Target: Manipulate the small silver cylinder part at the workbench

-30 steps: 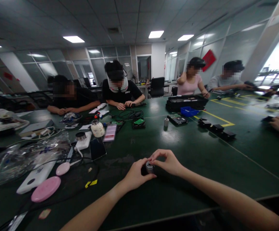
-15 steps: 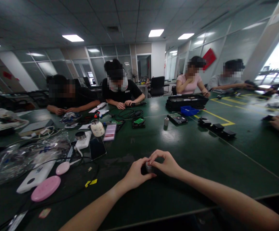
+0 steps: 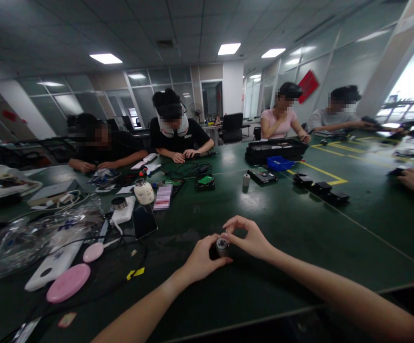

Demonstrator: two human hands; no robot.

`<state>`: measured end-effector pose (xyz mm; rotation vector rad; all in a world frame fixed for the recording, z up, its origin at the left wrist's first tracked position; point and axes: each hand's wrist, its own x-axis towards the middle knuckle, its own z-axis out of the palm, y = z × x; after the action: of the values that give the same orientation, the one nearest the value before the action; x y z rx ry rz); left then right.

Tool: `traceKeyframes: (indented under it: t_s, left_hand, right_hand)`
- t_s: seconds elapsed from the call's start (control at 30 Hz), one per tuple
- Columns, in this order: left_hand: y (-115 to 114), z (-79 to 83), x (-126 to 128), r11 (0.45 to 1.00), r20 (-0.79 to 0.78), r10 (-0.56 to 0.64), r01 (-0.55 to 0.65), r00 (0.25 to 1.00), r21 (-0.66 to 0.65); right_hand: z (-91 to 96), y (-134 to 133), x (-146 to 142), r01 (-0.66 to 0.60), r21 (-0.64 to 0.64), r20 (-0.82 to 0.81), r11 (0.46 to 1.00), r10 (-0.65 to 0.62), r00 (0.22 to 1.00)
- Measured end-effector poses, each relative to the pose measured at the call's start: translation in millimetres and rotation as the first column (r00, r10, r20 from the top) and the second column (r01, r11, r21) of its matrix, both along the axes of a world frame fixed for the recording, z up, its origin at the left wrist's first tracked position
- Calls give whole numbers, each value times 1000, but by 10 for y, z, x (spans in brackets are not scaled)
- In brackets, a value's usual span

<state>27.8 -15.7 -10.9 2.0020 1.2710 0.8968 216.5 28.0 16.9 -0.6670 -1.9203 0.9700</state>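
A small silver cylinder with a black base [image 3: 221, 247] stands on the dark green table [image 3: 285, 224] in front of me. My left hand [image 3: 201, 259] is curled round its left side and grips it. My right hand [image 3: 247, 237] pinches the top of the cylinder with thumb and fingertips, the other fingers arched above it. Both forearms reach in from the bottom edge.
Left of my hands lie a pink round disc [image 3: 64, 283], a white device [image 3: 51, 265], a black phone [image 3: 144, 221], cables and a plastic bag [image 3: 31, 236]. Several people sit along the far side. Black boxes [image 3: 321, 188] and a blue tray [image 3: 280, 164] lie at the right.
My right hand's fingers have shifted slightly on top of the cylinder and lifted a little. My left hand keeps its grip. The camera has drifted slightly.
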Motion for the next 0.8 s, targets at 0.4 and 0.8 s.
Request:
traceKeyframes:
  t_s: [0.4, 0.8]
  left_hand:
    - [-2, 35, 0, 1000, 18, -27, 27, 999, -13]
    - [-19, 86, 14, 999, 4, -42, 42, 999, -7]
  right_hand:
    - [-55, -8, 13, -133, 181, 101, 974, 116, 988]
    - [-56, 476, 235, 200, 73, 49, 977, -204, 978]
